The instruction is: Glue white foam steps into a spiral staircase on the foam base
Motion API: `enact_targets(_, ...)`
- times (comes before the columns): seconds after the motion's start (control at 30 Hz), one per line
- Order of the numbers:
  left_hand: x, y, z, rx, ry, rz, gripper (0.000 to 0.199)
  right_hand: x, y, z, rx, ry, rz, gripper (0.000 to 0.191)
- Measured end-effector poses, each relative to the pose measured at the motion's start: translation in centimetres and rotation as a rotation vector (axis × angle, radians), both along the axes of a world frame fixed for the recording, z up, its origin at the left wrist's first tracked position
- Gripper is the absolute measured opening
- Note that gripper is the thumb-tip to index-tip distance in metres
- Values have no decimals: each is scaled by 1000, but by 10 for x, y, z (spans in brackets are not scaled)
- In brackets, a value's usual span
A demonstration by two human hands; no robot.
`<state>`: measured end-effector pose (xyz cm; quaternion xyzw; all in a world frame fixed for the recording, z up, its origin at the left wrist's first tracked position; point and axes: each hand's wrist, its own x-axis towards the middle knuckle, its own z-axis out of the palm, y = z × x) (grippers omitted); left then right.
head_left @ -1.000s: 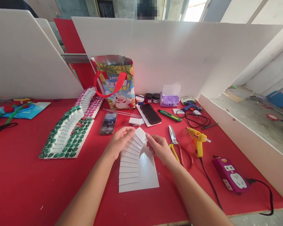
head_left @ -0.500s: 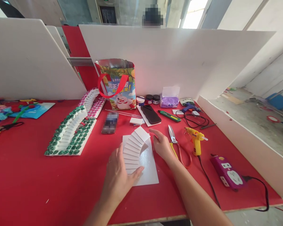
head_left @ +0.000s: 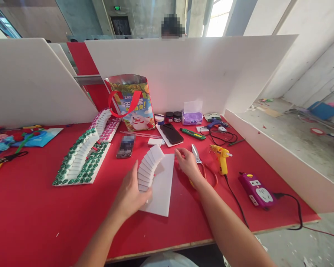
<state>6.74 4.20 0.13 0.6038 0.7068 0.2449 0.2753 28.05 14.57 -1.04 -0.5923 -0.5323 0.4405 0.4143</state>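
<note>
My left hand (head_left: 131, 190) is closed around the lower part of a curved white model staircase (head_left: 149, 165), its thin steps fanned out like overlapping cards. Thumb on the near end and fingers along the left side, it holds the staircase tilted over a flat white board (head_left: 161, 189). At the board's far right corner, my right hand (head_left: 187, 163) has its fingertips pinched on the edge. Scissors (head_left: 196, 154) with red and yellow handles lie partly behind that hand. A yellow glue gun (head_left: 222, 157) lies farther right.
Finished-looking stair models with green gems (head_left: 93, 167) and pink gems (head_left: 110, 128) stand left. A phone (head_left: 126, 145), a dark phone (head_left: 171, 133), a green cutter (head_left: 193, 134), a printed bag (head_left: 136, 107), tissues (head_left: 192, 118) and a purple power strip (head_left: 257, 191) surround the work. White panels (head_left: 169, 74) wall the back.
My right fingers have come from pointing beside the staircase to the board's corner. The board has turned clockwise, and the staircase in my left hand has shifted toward its left side. The camera view has moved.
</note>
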Motion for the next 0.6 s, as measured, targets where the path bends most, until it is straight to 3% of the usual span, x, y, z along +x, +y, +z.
enact_targets(0.1, -25, 10, 13, -187, -311, -67, 97, 4, 0, 8, -53, 108, -20, 40)
enact_targets(0.27, -53, 21, 15, -252, -583, -143, 100, 2, -3, 20, -189, 323, 4, 47)
enact_targets(0.43, -61, 32, 10, -222, -553, -215, 101, 2, -6, 29, -367, 444, 94, 51)
enact_targets(0.6, -58, 49, 29, -199, -406, -492, 96, 4, -9, 34, -469, 512, 179, 51)
